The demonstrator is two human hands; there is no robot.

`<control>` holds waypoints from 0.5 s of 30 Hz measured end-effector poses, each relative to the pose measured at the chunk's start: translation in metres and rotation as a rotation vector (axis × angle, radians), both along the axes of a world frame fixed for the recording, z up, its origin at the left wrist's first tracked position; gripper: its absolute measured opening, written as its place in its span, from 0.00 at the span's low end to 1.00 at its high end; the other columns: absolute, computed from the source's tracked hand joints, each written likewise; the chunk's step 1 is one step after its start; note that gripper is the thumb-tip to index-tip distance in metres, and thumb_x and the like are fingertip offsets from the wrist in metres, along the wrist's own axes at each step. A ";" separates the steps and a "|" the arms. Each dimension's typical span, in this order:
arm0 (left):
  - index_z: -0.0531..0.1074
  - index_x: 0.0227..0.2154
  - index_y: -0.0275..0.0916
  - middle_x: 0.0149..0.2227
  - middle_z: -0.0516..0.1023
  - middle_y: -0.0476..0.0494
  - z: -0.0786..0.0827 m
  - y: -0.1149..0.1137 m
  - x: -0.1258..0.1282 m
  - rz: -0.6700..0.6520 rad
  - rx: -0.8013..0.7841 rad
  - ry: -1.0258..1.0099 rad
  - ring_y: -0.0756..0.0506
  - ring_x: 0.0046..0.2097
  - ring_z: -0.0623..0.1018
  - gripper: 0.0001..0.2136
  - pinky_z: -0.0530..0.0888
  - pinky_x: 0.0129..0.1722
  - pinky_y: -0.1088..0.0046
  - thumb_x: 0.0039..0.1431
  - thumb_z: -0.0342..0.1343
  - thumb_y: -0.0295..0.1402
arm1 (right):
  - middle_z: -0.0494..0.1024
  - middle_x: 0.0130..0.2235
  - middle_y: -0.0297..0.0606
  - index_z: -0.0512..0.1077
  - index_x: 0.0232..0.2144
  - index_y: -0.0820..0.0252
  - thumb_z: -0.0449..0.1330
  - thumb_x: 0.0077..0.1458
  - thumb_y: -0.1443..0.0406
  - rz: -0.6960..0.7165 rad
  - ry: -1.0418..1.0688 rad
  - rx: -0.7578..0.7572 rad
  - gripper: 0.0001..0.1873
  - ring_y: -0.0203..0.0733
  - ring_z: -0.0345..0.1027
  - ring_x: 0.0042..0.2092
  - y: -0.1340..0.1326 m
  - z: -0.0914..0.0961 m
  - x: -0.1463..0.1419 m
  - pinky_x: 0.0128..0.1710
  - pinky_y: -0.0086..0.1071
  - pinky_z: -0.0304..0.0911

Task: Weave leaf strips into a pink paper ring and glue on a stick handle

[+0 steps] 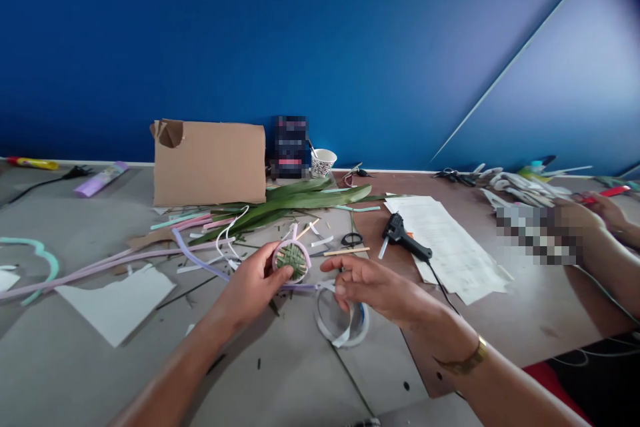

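Observation:
My left hand (261, 278) is closed around the edge of a small round woven piece (291, 260). Green leaf strips criss-cross inside its pale pink rim, and my thumb lies on its lower edge. To the right of it, my right hand (373, 285) is raised with fingers apart and slightly bent, apparently holding nothing. Below those fingers lies a roll of clear tape (361, 333), partly covered by the hand. A purple strip (200, 258) runs from the left towards the woven piece; a purple length also shows just beneath it.
A black glue gun (406, 238) rests by printed papers (447, 240). Behind are long green leaves (320, 196), a cardboard piece (210, 163) and a patterned paper cup (324, 163). White paper (120, 300) and cuttings lie left. Another person's hands (580, 220) are at the far right.

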State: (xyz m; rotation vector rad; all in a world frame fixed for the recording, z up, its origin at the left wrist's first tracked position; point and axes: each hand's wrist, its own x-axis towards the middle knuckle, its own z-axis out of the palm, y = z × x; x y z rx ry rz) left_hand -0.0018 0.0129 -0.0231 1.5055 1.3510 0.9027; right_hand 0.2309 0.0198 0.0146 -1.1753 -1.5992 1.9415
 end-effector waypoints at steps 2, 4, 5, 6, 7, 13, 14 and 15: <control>0.69 0.51 0.38 0.44 0.80 0.40 -0.001 -0.001 0.001 0.012 -0.006 0.019 0.39 0.44 0.77 0.22 0.72 0.42 0.65 0.52 0.56 0.37 | 0.71 0.30 0.32 0.62 0.49 0.62 0.66 0.48 0.53 -0.042 0.122 -0.102 0.30 0.35 0.66 0.32 -0.002 0.004 0.000 0.34 0.30 0.60; 0.67 0.53 0.38 0.44 0.80 0.39 -0.001 -0.002 0.002 0.020 -0.015 0.026 0.38 0.44 0.78 0.24 0.72 0.43 0.64 0.53 0.56 0.37 | 0.71 0.32 0.33 0.61 0.49 0.60 0.68 0.45 0.52 -0.056 0.214 -0.210 0.34 0.38 0.68 0.33 -0.004 0.009 0.000 0.36 0.35 0.64; 0.66 0.54 0.38 0.44 0.80 0.39 -0.001 -0.003 0.002 0.021 -0.020 0.025 0.38 0.44 0.78 0.25 0.72 0.42 0.64 0.52 0.56 0.38 | 0.71 0.32 0.34 0.61 0.49 0.60 0.69 0.44 0.52 -0.053 0.245 -0.248 0.35 0.39 0.69 0.33 -0.006 0.010 0.000 0.36 0.37 0.65; 0.66 0.54 0.38 0.42 0.81 0.40 0.000 -0.004 0.003 0.022 -0.022 0.026 0.38 0.43 0.78 0.26 0.72 0.41 0.65 0.52 0.56 0.38 | 0.71 0.33 0.34 0.61 0.49 0.60 0.69 0.44 0.53 -0.049 0.266 -0.262 0.35 0.40 0.70 0.33 -0.007 0.011 0.000 0.36 0.37 0.65; 0.65 0.55 0.38 0.41 0.81 0.41 0.001 -0.004 0.004 0.024 -0.022 0.032 0.39 0.41 0.78 0.26 0.72 0.40 0.65 0.52 0.56 0.39 | 0.71 0.33 0.34 0.61 0.48 0.60 0.70 0.44 0.53 -0.048 0.279 -0.259 0.34 0.40 0.71 0.33 -0.009 0.012 0.000 0.36 0.36 0.65; 0.63 0.55 0.37 0.33 0.79 0.46 0.006 -0.005 0.006 0.012 -0.016 0.181 0.43 0.34 0.76 0.25 0.70 0.37 0.67 0.55 0.53 0.38 | 0.72 0.35 0.36 0.62 0.49 0.61 0.68 0.48 0.54 -0.021 0.298 -0.229 0.31 0.37 0.70 0.35 -0.017 0.009 0.010 0.36 0.31 0.63; 0.63 0.55 0.37 0.32 0.79 0.46 0.006 -0.005 0.006 0.009 -0.026 0.165 0.43 0.33 0.76 0.25 0.69 0.35 0.68 0.55 0.52 0.38 | 0.72 0.35 0.36 0.62 0.49 0.61 0.67 0.49 0.54 -0.013 0.304 -0.228 0.30 0.37 0.70 0.35 -0.018 0.008 0.012 0.36 0.31 0.62; 0.63 0.55 0.37 0.32 0.78 0.46 0.007 -0.003 0.005 0.009 -0.042 0.126 0.44 0.33 0.75 0.25 0.69 0.34 0.69 0.55 0.53 0.38 | 0.72 0.35 0.37 0.63 0.49 0.61 0.67 0.50 0.54 -0.008 0.308 -0.225 0.29 0.36 0.70 0.35 -0.018 0.007 0.014 0.36 0.30 0.62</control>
